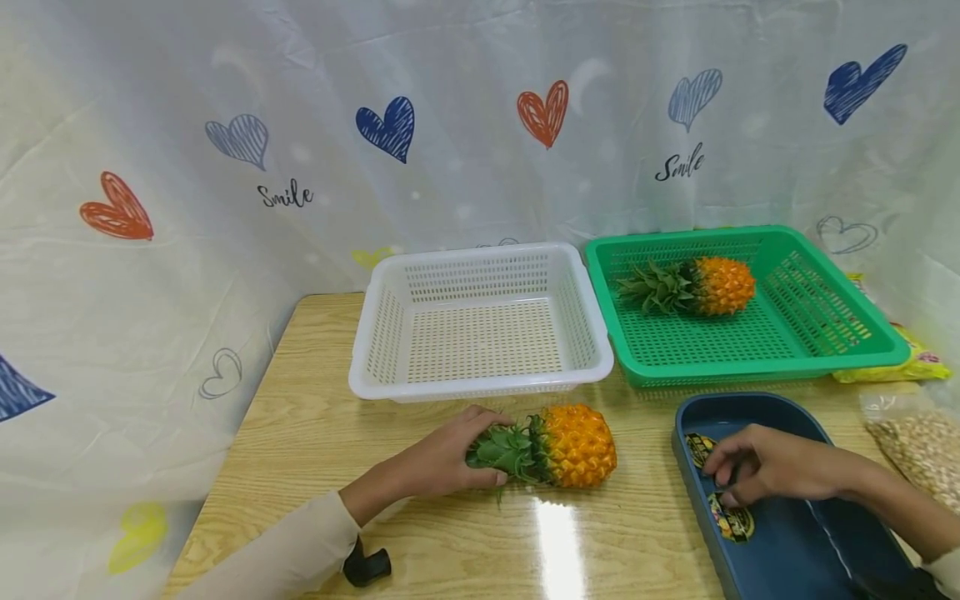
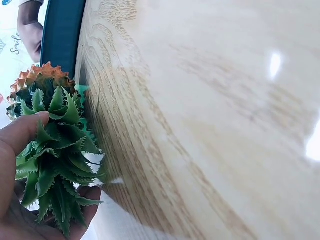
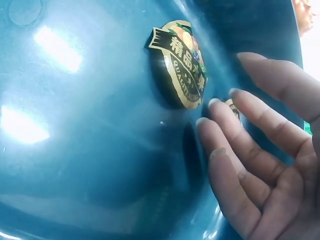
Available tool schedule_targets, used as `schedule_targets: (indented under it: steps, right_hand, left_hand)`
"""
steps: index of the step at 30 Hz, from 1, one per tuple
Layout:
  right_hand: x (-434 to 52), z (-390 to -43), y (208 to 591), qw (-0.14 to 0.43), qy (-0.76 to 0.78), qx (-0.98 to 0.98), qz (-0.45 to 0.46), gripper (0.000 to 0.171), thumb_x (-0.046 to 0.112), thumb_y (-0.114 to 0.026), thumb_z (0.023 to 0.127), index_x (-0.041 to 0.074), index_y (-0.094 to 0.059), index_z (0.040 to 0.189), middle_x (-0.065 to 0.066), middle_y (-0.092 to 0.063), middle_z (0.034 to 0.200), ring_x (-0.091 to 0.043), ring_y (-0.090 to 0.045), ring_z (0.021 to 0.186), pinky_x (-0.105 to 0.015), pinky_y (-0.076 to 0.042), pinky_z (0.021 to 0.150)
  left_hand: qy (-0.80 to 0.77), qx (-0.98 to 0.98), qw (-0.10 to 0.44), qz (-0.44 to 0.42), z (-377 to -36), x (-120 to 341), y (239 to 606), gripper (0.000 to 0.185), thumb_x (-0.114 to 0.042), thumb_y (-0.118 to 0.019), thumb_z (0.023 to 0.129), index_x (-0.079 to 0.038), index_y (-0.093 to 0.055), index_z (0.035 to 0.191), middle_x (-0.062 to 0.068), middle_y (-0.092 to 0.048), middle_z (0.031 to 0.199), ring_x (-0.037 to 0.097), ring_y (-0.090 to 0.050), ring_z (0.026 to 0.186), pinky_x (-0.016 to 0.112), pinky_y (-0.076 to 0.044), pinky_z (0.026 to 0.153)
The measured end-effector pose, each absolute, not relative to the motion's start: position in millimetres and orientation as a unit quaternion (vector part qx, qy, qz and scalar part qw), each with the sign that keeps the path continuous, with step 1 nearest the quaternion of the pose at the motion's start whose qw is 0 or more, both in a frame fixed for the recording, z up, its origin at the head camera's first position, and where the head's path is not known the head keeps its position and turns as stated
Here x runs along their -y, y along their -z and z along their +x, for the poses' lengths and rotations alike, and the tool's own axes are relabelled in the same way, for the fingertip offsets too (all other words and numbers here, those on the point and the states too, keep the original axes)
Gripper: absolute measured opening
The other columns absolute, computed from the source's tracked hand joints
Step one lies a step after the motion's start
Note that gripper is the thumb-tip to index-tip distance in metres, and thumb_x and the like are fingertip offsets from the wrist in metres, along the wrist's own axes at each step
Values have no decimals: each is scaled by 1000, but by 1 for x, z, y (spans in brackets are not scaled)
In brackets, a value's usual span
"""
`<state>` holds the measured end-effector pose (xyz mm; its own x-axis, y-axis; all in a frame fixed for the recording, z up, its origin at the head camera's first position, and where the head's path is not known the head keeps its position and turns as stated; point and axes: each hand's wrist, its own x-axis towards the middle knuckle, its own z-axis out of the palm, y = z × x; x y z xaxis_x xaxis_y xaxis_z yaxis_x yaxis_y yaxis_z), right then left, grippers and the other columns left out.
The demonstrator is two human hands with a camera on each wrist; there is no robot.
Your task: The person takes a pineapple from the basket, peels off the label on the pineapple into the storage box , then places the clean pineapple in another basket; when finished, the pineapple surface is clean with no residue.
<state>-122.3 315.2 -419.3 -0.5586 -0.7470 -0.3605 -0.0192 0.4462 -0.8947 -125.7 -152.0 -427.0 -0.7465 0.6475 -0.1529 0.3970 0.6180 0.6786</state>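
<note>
On the table lies a pineapple (image 1: 581, 446), its orange body to the right and green crown to the left. My left hand (image 1: 453, 458) grips it by the crown leaves; the left wrist view shows the thumb and fingers around the leaves (image 2: 60, 160). Over a dark blue tray (image 1: 795, 542) hovers my right hand (image 1: 787, 462), its fingers loosely bent. Two black-and-gold oval fruit labels lie in the tray, a nearer label (image 1: 731, 518) and a farther label (image 1: 701, 450). In the right wrist view the fingers stand apart from the nearer label (image 3: 185, 65) and hold nothing visible.
A white basket (image 1: 480, 390) stands behind the pineapple. Beside it a green basket (image 1: 765, 367) holds another pineapple (image 1: 723, 286). At right are a clear bag of pale pieces (image 1: 918, 442) and a yellow packet (image 1: 911, 362). A black object (image 1: 366, 567) shows by the left sleeve.
</note>
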Motion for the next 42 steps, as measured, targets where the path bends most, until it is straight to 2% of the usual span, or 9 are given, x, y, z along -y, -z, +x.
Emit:
schedule_targets:
  steps: [6, 15, 19, 29, 36, 39, 42]
  right_hand:
    - [-317, -122, 412, 375, 465, -754, -272, 32, 2, -61, 97, -14, -58, 125, -14, -65, 105, -16, -70, 88, -32, -56, 68]
    - [-315, -125, 399, 315, 453, -773, -313, 28, 3, -62, 98, -4, -60, 125, -13, -65, 109, -16, -68, 89, -31, -56, 68]
    - [-310, -126, 390, 301, 457, -776, -312, 30, 3, -62, 99, -4, -59, 127, -13, -65, 111, -17, -67, 91, -32, -56, 70]
    - [-281, -124, 369, 255, 476, -780, -317, 30, 2, -63, 98, 0, -60, 127, -10, -67, 113, -17, -67, 91, -32, -58, 76]
    - [-255, -121, 366, 235, 485, -787, -301, 30, 5, -66, 96, 1, -60, 126, -7, -66, 109, -18, -67, 83, -34, -58, 69]
    - [-244, -120, 365, 218, 477, -801, -289, 31, 9, -69, 95, 4, -61, 125, -9, -65, 107, -16, -66, 84, -33, -58, 67]
    - [-233, -120, 365, 199, 470, -814, -279, 32, 12, -71, 94, 8, -62, 125, -10, -64, 111, -13, -65, 89, -33, -58, 68]
  left_hand:
    - [-320, -878, 188, 301, -126, 152, 427, 71, -42, -74, 90, -21, -43, 151, 4, -47, 143, 23, -52, 126, 48, -48, 101]
    - [-315, -880, 185, 303, -126, 152, 428, 71, -42, -75, 90, -20, -44, 150, 4, -48, 143, 22, -53, 125, 47, -49, 100]
    - [-312, -882, 179, 305, -126, 152, 429, 71, -41, -75, 90, -20, -44, 150, 4, -48, 143, 22, -53, 124, 45, -50, 99]
    - [-316, -880, 181, 304, -125, 152, 429, 70, -40, -75, 91, -21, -44, 151, 5, -47, 145, 26, -50, 131, 51, -47, 104]
    - [-314, -880, 182, 307, -125, 151, 429, 70, -39, -75, 91, -19, -43, 151, 5, -47, 145, 27, -49, 132, 52, -45, 106]
    - [-315, -879, 184, 306, -125, 151, 428, 70, -38, -75, 91, -19, -43, 151, 5, -47, 144, 26, -49, 132, 51, -46, 106]
    - [-317, -878, 186, 306, -125, 152, 428, 69, -39, -74, 92, -20, -43, 151, 4, -46, 144, 25, -49, 132, 51, -46, 106]
